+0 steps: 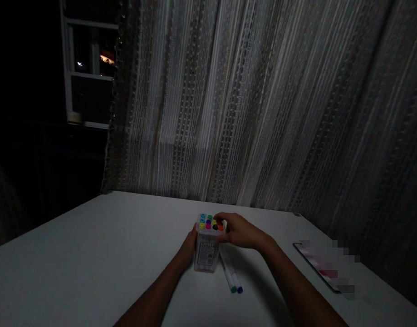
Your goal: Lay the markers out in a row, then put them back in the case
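Note:
A clear plastic case [205, 254] with a printed label stands upright on the white table, packed with markers whose coloured caps [208, 222] show at the top. My left hand [189, 247] is wrapped round the left side of the case, its fingers mostly hidden behind it. At the top right corner, my right hand [240, 230] curls its fingers and thumb round a marker with a red cap [219, 223]; its exact hold is hard to see in the dim light. Two white markers [231, 274], one green-ended and one blue-ended, lie side by side just right of the case.
The white table [92, 254] reaches back to a long woven curtain [208, 100]. A flat dark-edged device [317, 268], partly blurred out, rests at the right. A window [92, 68] is at the far left in a dark room.

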Motion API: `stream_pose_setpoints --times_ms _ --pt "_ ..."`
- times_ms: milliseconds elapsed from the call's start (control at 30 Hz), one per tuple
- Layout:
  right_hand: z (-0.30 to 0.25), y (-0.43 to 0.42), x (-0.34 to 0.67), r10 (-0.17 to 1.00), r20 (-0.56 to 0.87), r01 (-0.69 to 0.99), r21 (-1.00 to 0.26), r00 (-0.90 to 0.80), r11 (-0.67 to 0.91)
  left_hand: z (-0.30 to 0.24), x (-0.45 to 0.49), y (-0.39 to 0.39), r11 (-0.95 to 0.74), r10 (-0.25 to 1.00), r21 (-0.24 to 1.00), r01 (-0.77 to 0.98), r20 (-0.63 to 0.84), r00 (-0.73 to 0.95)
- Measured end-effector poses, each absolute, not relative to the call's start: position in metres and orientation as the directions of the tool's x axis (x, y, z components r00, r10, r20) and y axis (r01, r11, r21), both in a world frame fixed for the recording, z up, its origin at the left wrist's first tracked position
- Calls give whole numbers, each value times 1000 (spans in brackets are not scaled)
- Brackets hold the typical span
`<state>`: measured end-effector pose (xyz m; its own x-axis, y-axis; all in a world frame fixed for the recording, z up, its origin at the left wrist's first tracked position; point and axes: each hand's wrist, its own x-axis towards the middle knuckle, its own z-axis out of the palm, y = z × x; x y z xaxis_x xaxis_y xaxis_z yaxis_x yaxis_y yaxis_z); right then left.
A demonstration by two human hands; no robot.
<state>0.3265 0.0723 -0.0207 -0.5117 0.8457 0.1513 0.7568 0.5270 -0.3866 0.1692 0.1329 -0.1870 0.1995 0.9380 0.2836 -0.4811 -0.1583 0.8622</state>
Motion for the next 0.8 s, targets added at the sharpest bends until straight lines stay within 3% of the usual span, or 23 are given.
stream_pose_setpoints --times_ms 333,800 --pt "-25 75 328 864 163 710 -509 -475 487 -178 167 122 -184 939 869 -459 293 178" --pt "-34 78 330 849 200 662 -549 -488 510 -184 167 131 -118 955 866 -486 233 183"
